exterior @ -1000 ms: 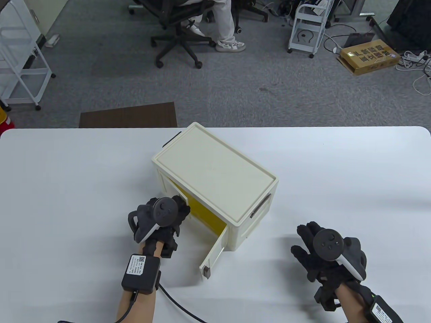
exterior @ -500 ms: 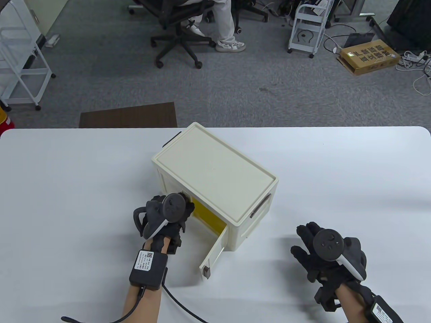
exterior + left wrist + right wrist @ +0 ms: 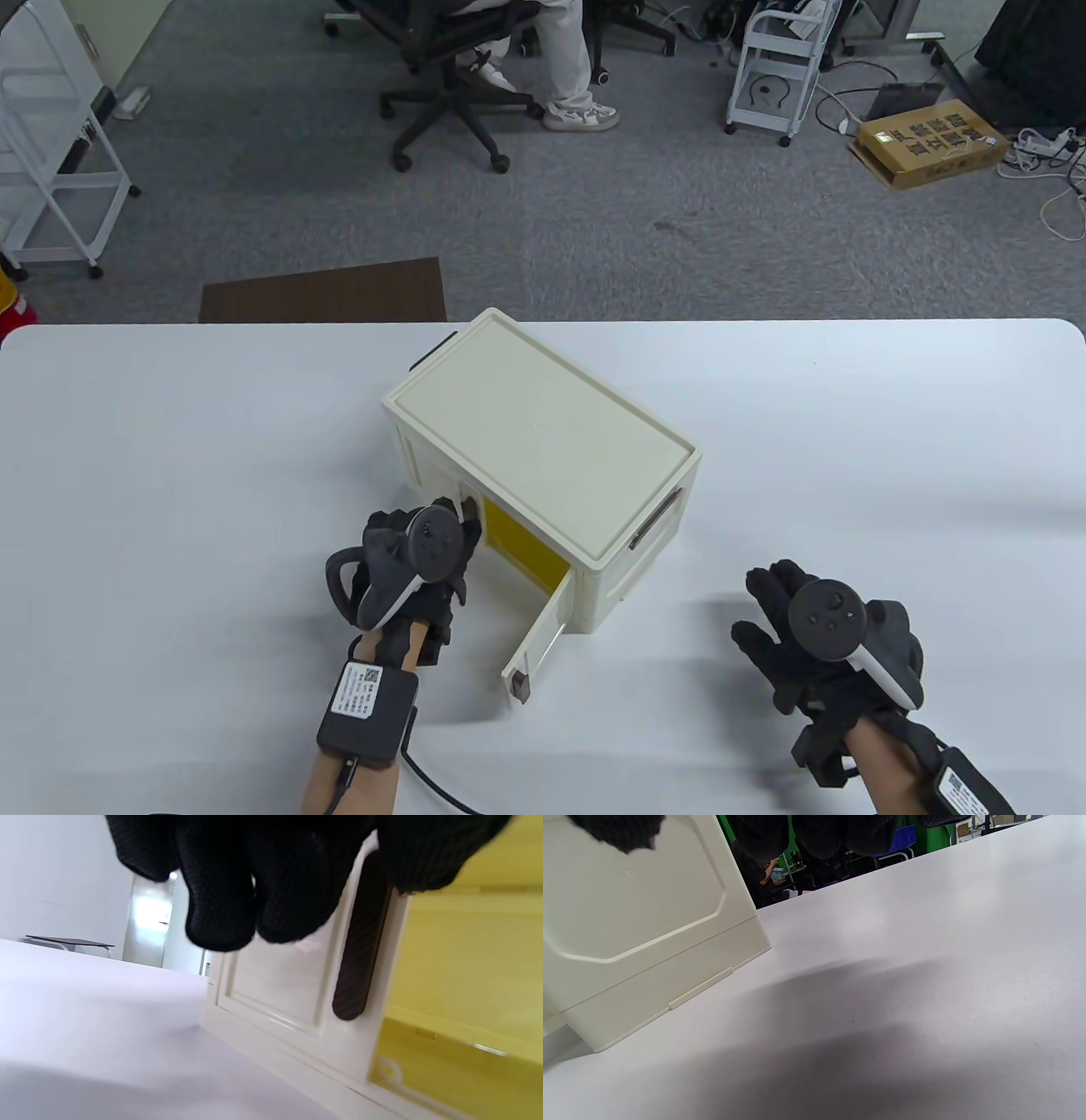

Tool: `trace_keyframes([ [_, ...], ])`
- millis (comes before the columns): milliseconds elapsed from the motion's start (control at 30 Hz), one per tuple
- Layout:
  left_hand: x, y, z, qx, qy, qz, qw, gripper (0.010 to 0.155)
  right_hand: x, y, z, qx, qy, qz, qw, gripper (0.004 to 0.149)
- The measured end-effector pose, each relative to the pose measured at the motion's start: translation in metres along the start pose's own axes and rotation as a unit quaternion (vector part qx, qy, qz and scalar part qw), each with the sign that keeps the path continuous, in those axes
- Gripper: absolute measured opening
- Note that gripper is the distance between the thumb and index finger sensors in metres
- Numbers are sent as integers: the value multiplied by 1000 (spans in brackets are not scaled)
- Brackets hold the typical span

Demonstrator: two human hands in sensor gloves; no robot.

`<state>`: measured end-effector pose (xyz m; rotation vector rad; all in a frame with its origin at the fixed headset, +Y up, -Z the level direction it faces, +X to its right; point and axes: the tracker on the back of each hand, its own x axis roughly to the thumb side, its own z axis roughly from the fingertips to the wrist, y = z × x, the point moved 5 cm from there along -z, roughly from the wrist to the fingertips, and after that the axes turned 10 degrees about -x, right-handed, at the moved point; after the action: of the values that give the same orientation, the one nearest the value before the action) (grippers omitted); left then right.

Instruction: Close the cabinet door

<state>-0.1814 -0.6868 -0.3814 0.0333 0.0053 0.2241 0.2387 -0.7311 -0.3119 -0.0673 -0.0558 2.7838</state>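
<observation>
- The cabinet [image 3: 543,441], a cream box with no readable brand, sits at the centre of the table view on the white table [image 3: 170,441], turned at an angle.
- Its left door [image 3: 292,984] lies nearly flush with the front; in the left wrist view its dark handle [image 3: 360,942] runs along the door's right edge, beside the yellow interior [image 3: 517,543].
- The right door [image 3: 539,641] stands swung out toward the lower centre of the frame, a dark latch [image 3: 519,686] at its free end.
- The left hand [image 3: 416,560] is at the left door, lower left of the cabinet; its fingers [image 3: 220,908] curl down over the door panel, with one fingertip at the top of the handle. Whether they press or grip it I cannot tell.
- The right hand [image 3: 814,637] lies at the lower right, well apart from the cabinet and from the right door, fingers spread and holding nothing.
- A white label with a QR code and small print sits on the black box [image 3: 366,709] at the left wrist; the print is too small to read.
- Beyond the table, at the upper right, a brown carton [image 3: 932,143] on the grey floor carries large printed characters that I cannot read.
- An office chair [image 3: 450,76] stands at the upper centre.
</observation>
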Motion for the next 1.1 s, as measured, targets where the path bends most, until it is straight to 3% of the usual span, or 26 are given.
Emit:
trace_keyframes([
  [100,-10,23,39,65,-18,100,993,74,3,3,1,5,-5,6,1000,82],
  [200,-4,39,72,46,-56,164,984,83,4,8,0,14,-7,5,1000,82],
  [333,24,31,106,-9,-112,74,991,94,4,14,-2,24,-5,24,999,82],
  [400,35,18,120,-4,-135,63,989,93,2,14,-2,26,-1,17,1000,82],
  [500,45,1,126,-46,-129,9,991,92,1,13,-2,25,0,14,1000,82],
  [633,54,-12,126,-34,-122,-20,992,83,0,15,-1,30,3,8,1000,81],
  [1100,38,-6,122,16,-40,-10,999,65,4,24,-1,69,-13,2,998,81],
])
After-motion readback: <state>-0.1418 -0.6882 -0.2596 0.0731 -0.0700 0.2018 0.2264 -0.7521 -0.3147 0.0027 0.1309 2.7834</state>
